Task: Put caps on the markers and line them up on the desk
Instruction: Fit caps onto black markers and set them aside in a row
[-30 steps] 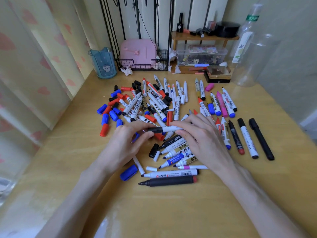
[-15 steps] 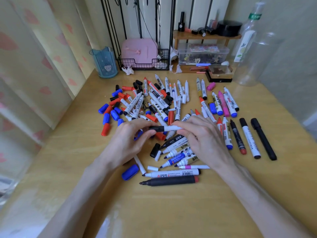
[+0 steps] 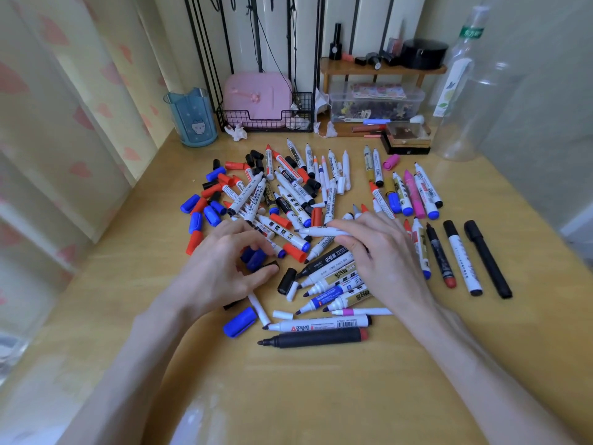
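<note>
The pale wooden desk is bare nearest the person; just beyond lie a fat black marker with a red end and a white marker with red lettering, both with bare tips pointing left, and a loose blue plastic cap beside them.

The hands were joined half a second ago at one slim white marker, with a black piece over its left end. Now they are apart; the left hand has dropped toward the desk, its fingers curled, thumb and fingertips pinching a small black cap just over two blue caps. The right hand keeps the white marker above the heap, thumb under the barrel and fingers over it, its dark tip exposed. That cap was probably a poor fit, so this marker likely still needs one.

Under the right palm lie more uncapped markers, close enough to snag a sweeping wrist. To its right, a row of capped markers lies side by side, the line already begun. Beyond the hands, the tangled heap of red, blue and black markers overlaps thickly, with scattered red and blue caps at its left edge; finding matches looks slow.

Farthest stand a translucent blue cup, a pink case in a black wire tray and a tall clear plastic bottle.
</note>
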`<action>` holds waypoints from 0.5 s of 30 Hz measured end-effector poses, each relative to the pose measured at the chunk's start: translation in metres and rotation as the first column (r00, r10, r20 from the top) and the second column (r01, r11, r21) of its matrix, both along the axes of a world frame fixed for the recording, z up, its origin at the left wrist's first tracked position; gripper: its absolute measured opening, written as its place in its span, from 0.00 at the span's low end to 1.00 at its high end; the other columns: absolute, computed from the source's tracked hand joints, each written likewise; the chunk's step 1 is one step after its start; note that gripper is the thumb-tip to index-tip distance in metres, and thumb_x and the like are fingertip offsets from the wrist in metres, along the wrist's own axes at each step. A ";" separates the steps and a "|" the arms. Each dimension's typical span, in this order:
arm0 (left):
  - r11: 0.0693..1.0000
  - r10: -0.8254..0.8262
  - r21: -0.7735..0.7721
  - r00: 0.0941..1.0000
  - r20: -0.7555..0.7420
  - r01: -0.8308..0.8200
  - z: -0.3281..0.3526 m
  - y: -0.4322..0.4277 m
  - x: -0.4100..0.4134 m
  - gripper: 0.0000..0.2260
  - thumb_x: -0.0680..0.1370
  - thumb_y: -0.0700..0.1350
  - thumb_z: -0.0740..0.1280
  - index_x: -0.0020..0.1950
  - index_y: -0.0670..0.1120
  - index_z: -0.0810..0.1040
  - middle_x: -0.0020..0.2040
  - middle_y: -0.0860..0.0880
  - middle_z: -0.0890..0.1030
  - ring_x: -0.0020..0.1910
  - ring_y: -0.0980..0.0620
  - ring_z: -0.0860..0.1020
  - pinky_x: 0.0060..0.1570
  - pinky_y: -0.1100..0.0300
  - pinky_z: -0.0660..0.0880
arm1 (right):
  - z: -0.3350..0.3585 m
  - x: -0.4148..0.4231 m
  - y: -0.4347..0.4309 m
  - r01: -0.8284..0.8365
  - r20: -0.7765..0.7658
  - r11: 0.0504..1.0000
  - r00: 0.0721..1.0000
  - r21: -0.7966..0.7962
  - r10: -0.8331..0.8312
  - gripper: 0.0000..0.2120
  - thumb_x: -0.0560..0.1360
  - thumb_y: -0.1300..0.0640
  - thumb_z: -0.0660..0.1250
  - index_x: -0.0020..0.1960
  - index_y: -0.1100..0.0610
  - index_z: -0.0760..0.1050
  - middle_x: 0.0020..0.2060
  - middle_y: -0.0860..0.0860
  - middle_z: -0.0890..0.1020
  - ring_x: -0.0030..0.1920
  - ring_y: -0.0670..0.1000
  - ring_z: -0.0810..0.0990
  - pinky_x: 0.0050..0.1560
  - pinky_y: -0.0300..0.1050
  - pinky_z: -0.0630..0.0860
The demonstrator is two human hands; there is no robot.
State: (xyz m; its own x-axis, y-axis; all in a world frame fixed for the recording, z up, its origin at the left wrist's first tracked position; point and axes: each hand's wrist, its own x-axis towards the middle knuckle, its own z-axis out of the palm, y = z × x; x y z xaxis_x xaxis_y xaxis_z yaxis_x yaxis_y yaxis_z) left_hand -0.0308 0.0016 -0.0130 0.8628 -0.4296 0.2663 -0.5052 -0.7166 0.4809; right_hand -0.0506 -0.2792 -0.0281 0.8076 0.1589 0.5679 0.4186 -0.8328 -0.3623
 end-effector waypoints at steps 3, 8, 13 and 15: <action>0.998 -0.069 -0.017 0.997 -0.021 0.068 -0.001 -0.005 -0.005 0.16 0.71 0.70 0.73 0.46 0.59 0.83 0.49 0.57 0.76 0.51 0.53 0.76 0.52 0.51 0.76 | -0.002 0.001 -0.001 -0.009 -0.008 1.000 1.000 0.005 0.009 0.13 0.80 0.59 0.71 0.63 0.51 0.83 0.44 0.47 0.80 0.46 0.54 0.76 0.49 0.57 0.73; 0.991 -0.103 0.087 0.995 -0.006 0.103 -0.007 -0.007 -0.005 0.21 0.68 0.76 0.71 0.42 0.59 0.83 0.49 0.60 0.71 0.51 0.52 0.72 0.51 0.51 0.75 | -0.003 0.000 -0.002 -0.016 -0.014 1.000 1.000 0.014 0.017 0.13 0.80 0.59 0.71 0.64 0.52 0.82 0.44 0.47 0.80 0.46 0.54 0.77 0.50 0.57 0.74; 0.995 -0.083 0.055 0.997 0.001 0.083 -0.003 -0.004 -0.004 0.17 0.70 0.70 0.70 0.42 0.58 0.84 0.48 0.59 0.72 0.51 0.53 0.73 0.50 0.56 0.74 | -0.002 0.001 -0.001 -0.024 -0.021 1.000 0.999 0.016 0.024 0.13 0.80 0.58 0.71 0.64 0.52 0.82 0.44 0.46 0.80 0.47 0.53 0.77 0.50 0.56 0.73; 0.998 -0.058 0.011 0.998 -0.001 0.058 0.001 -0.001 -0.003 0.14 0.71 0.66 0.72 0.43 0.57 0.83 0.48 0.59 0.74 0.51 0.54 0.74 0.51 0.60 0.73 | -0.001 0.001 -0.002 -0.022 -0.024 1.000 0.999 0.022 0.022 0.13 0.80 0.58 0.71 0.64 0.52 0.82 0.45 0.46 0.80 0.47 0.53 0.77 0.51 0.55 0.73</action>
State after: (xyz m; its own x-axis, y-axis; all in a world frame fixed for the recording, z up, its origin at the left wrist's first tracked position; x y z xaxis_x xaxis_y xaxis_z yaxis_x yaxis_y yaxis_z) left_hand -0.0340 0.0011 -0.0121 0.8366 -0.4819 0.2606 -0.5457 -0.6912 0.4738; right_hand -0.0499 -0.2815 -0.0295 0.8176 0.1645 0.5518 0.4277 -0.8151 -0.3907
